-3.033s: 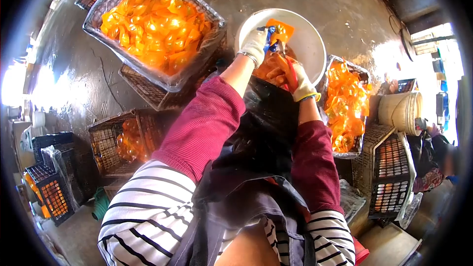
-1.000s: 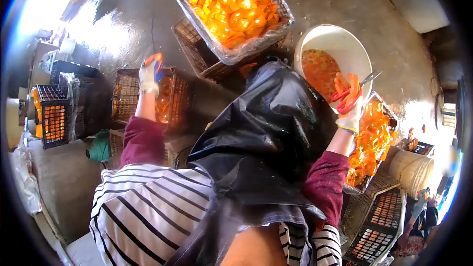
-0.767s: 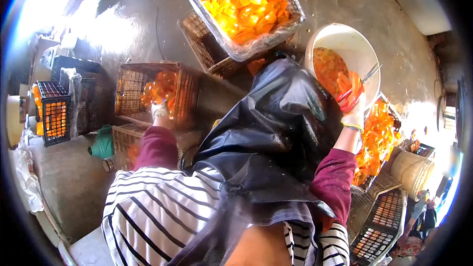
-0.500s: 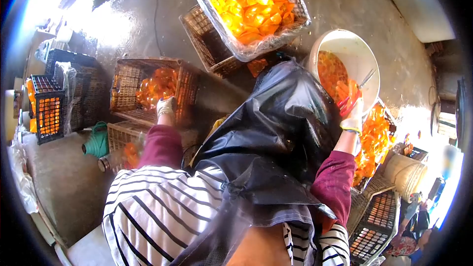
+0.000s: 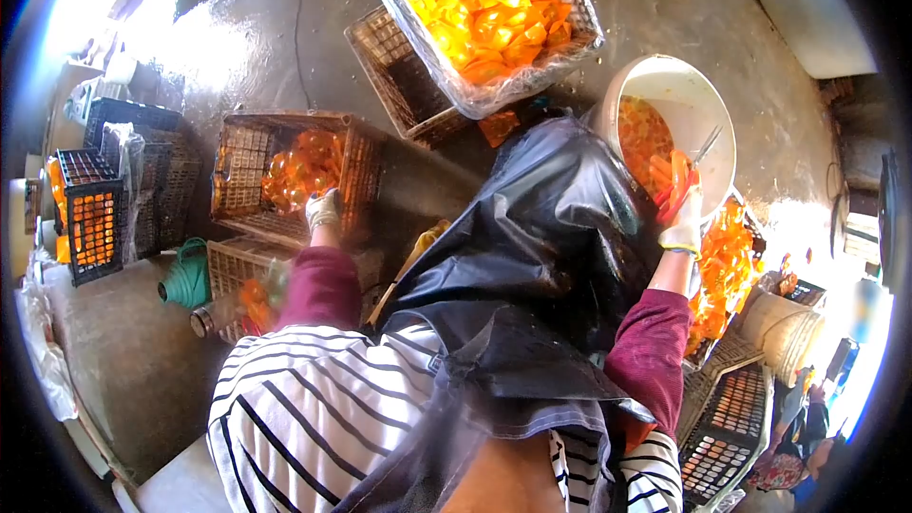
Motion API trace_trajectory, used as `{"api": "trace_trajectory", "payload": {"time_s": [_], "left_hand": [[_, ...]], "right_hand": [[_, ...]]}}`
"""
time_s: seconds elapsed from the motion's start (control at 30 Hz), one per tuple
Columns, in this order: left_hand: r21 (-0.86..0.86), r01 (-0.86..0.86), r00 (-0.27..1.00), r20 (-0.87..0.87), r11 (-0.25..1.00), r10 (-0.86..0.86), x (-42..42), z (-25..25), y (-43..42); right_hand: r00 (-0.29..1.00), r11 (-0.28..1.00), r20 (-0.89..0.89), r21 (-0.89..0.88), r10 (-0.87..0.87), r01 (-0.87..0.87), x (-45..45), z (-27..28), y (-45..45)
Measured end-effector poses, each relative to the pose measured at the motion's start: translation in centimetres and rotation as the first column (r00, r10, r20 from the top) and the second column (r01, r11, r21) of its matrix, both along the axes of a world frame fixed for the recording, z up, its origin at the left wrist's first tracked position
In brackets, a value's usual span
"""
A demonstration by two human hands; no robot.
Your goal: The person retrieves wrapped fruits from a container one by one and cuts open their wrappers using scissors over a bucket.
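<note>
My left hand (image 5: 324, 212), in a pale glove, is at the near side of a brown plastic crate (image 5: 242, 218), close to the glossy orange pieces (image 5: 299, 171) inside; its fingertips are mostly hidden. On the other side my right hand (image 5: 680, 214), in a white glove with red-orange fingers, is closed at the mouth of a white bucket (image 5: 717, 114). A thin, pointed metal blade, seemingly a knife (image 5: 708, 142), sticks up from it. Orange-red pieces (image 5: 641, 138) lie inside the bucket. A black apron (image 5: 532, 228) covers my lap.
Ahead, a plastic-lined crate (image 5: 584, 38) heaped with orange pieces rests on another brown crate (image 5: 385, 66). More orange pieces (image 5: 722, 275) fill a container at right. Black crates (image 5: 93, 218) and a green container (image 5: 185, 275) stand left. A yellow-handled tool (image 5: 423, 247) lies beside my leg.
My left hand has shifted slightly right along the crate's near side. The yellow-handled tool beside my leg shows more now. My right hand stays at the bucket.
</note>
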State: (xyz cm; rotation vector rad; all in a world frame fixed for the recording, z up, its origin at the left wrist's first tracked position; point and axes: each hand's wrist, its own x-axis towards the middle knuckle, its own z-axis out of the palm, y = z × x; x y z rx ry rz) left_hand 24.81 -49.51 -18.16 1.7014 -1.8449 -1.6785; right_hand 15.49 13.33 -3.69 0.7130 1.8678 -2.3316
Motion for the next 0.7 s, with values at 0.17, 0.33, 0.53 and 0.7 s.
{"api": "trace_trajectory", "payload": {"time_s": [0.17,0.33,0.53,0.7], "left_hand": [[0.087,-0.035,0.996,-0.079,0.996,0.042,1.1,-5.0,-3.3],[0.014,-0.022,0.999,-0.049,1.000,0.022,-2.9,8.0,3.2],[0.353,0.540,0.659,-0.742,0.765,-0.123,-13.2,16.1,11.8],[0.568,0.801,0.567,-0.821,0.187,0.066,-21.5,21.4,31.2]], "right_hand": [[1.000,0.999,-0.009,-0.046,0.023,-0.024,-0.2,-0.4,0.5],[0.996,1.000,-0.087,0.017,0.016,-0.014,-0.4,-1.0,0.1],[0.988,0.979,-0.092,-0.174,-0.125,0.108,-0.5,2.0,-3.5],[0.962,0.951,-0.266,-0.277,0.059,-0.135,-2.0,2.9,-3.7]]}}
